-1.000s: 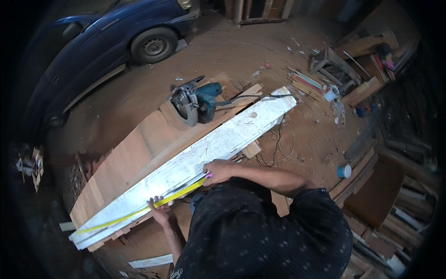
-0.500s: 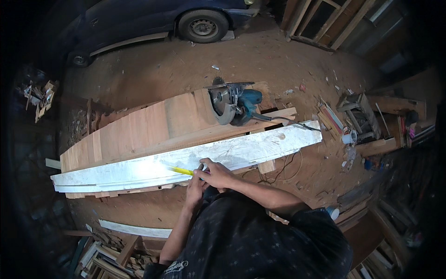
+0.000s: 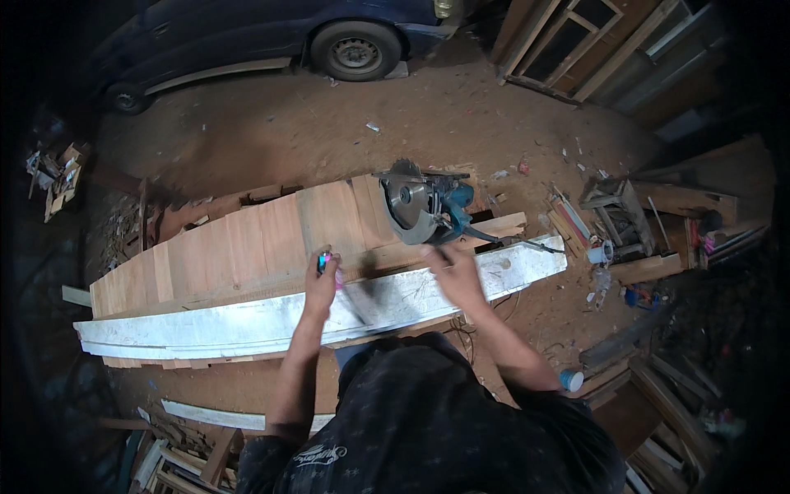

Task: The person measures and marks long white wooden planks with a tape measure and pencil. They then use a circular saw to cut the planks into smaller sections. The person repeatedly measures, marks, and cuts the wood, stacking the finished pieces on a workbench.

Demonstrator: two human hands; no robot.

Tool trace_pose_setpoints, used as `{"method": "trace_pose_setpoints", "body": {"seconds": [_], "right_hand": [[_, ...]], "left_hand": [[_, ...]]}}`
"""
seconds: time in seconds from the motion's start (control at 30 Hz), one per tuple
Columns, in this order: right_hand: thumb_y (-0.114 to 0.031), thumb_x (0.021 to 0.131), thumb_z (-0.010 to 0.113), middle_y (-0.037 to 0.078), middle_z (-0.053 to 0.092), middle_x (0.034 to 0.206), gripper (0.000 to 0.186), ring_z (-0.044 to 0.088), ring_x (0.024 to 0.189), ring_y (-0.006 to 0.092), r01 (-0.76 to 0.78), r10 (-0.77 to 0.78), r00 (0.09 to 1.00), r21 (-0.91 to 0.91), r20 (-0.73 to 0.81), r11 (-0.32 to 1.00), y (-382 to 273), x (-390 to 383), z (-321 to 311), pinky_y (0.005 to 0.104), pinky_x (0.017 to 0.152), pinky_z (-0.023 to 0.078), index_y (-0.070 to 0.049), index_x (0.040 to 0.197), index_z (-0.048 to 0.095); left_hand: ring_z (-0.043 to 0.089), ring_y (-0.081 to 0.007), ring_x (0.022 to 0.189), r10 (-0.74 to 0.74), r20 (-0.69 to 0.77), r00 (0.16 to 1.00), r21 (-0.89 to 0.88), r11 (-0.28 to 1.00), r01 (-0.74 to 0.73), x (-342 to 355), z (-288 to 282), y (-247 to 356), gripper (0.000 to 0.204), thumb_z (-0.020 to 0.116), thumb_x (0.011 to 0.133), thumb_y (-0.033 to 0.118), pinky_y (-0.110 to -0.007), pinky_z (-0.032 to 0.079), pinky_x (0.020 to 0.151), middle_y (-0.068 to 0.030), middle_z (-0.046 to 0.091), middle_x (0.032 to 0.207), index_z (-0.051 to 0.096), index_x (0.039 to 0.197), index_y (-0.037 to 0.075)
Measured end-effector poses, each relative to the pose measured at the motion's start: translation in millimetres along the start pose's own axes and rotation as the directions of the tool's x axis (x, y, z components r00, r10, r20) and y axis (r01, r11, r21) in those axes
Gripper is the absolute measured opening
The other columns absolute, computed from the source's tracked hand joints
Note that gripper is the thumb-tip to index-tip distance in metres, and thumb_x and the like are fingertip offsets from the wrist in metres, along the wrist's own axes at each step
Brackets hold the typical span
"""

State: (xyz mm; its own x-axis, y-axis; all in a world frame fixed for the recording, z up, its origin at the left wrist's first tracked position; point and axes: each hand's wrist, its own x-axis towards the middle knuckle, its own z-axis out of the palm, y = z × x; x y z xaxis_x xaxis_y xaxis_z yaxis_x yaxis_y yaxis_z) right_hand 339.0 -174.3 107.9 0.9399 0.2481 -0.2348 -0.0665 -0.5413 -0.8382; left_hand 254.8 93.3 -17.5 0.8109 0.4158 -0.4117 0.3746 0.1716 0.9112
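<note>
My left hand (image 3: 323,284) is closed round a tape measure (image 3: 323,261), a small case with blue and pink showing between the fingers, and no yellow blade is visible now. It is raised over the white-faced long board (image 3: 214,323). My right hand (image 3: 457,278) hovers over the right part of that board, close to the circular saw's near side. Its fingers are curled and a little blurred; a small dark thing seems to be in them, too unclear to name. The circular saw (image 3: 428,206), teal with its round blade exposed, lies on the curved panel of joined planks (image 3: 239,247).
A dark cable (image 3: 492,236) runs right from the saw across the boards. Wood scraps and a wooden frame (image 3: 621,218) lie at the right, with a white bucket (image 3: 599,253). A parked dark blue vehicle (image 3: 247,37) stands at the far side. Another white board (image 3: 214,414) lies near left.
My hands have come apart: the left has moved left and up with the tape measure, the right has moved right toward the saw. The yellow blade that stuck out leftward has gone from sight.
</note>
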Motion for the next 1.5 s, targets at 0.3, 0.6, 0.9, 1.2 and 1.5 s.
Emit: {"method": "trace_pose_setpoints", "body": {"seconds": [0.3, 0.6, 0.9, 1.2, 1.5], "right_hand": [[-0.054, 0.099, 0.06, 0.005, 0.062, 0.074, 0.047, 0.059, 0.063, 0.0165, -0.686, 0.455, 0.724, 0.47, 0.519, 0.556, 26.2, 84.9, -37.7, 0.0269, 0.051, 0.038, -0.007, 0.101, 0.062], [-0.041, 0.099, 0.069, 0.003, 0.059, 0.069, 0.035, 0.054, 0.056, 0.0125, -0.703, 0.562, 0.647, 0.117, 0.515, 0.702, 3.2, 111.1, -47.6, 0.0257, 0.044, 0.034, -0.008, 0.091, 0.059], [-0.018, 0.088, 0.068, 0.025, 0.071, 0.084, 0.025, 0.074, 0.08, 0.0329, 0.491, -0.132, 0.867, -0.772, 0.481, 0.404, -6.7, 99.4, -36.9, 0.0425, 0.065, 0.06, 0.004, 0.101, 0.066], [-0.027, 0.089, 0.07, 0.031, 0.069, 0.089, 0.037, 0.07, 0.09, 0.0458, 0.257, -0.118, 0.96, -0.624, 0.256, 0.738, -11.5, 76.3, -56.2, 0.0522, 0.083, 0.057, 0.008, 0.101, 0.067], [-0.038, 0.103, 0.049, 0.017, 0.068, 0.078, 0.046, 0.066, 0.067, 0.0323, -0.229, 0.239, 0.963, -0.086, 0.122, 0.97, 41.2, 93.3, -24.5, 0.0447, 0.06, 0.052, 0.002, 0.092, 0.068]], "left_hand": [[0.055, -0.0474, 0.118, 0.059, 0.148, 0.987, 0.975, 0.16, -0.155, 78.4, -21.3, -24.1, 0.074, 0.068, 0.089, 0.053, -0.061, 0.044, 0.098, -0.0263, 0.058, 0.133, 0.053, 0.141, 0.004], [0.048, -0.0386, 0.136, -0.358, 0.383, 0.851, -0.096, 0.901, 0.423, 42.4, 157.4, 94.5, 0.089, 0.043, 0.096, 0.074, -0.051, 0.038, 0.114, -0.0248, 0.051, 0.146, 0.048, 0.148, 0.002], [0.072, -0.0274, 0.098, -0.331, 0.553, 0.765, -0.472, 0.632, 0.614, 57.1, 207.8, 144.6, 0.062, 0.039, 0.103, 0.059, -0.044, 0.056, 0.093, -0.0134, 0.074, 0.112, 0.064, 0.131, 0.009], [0.068, -0.028, 0.106, -0.455, 0.447, 0.77, -0.381, 0.682, 0.624, 60.1, 210.0, 143.0, 0.056, 0.044, 0.1, 0.058, -0.048, 0.055, 0.091, -0.0133, 0.074, 0.11, 0.069, 0.118, 0.011], [0.07, -0.0252, 0.087, -0.405, 0.483, 0.776, -0.376, 0.704, 0.602, 57.4, 209.8, 130.0, 0.049, 0.043, 0.105, 0.048, -0.045, 0.057, 0.08, -0.0134, 0.071, 0.103, 0.064, 0.112, 0.004]]}}
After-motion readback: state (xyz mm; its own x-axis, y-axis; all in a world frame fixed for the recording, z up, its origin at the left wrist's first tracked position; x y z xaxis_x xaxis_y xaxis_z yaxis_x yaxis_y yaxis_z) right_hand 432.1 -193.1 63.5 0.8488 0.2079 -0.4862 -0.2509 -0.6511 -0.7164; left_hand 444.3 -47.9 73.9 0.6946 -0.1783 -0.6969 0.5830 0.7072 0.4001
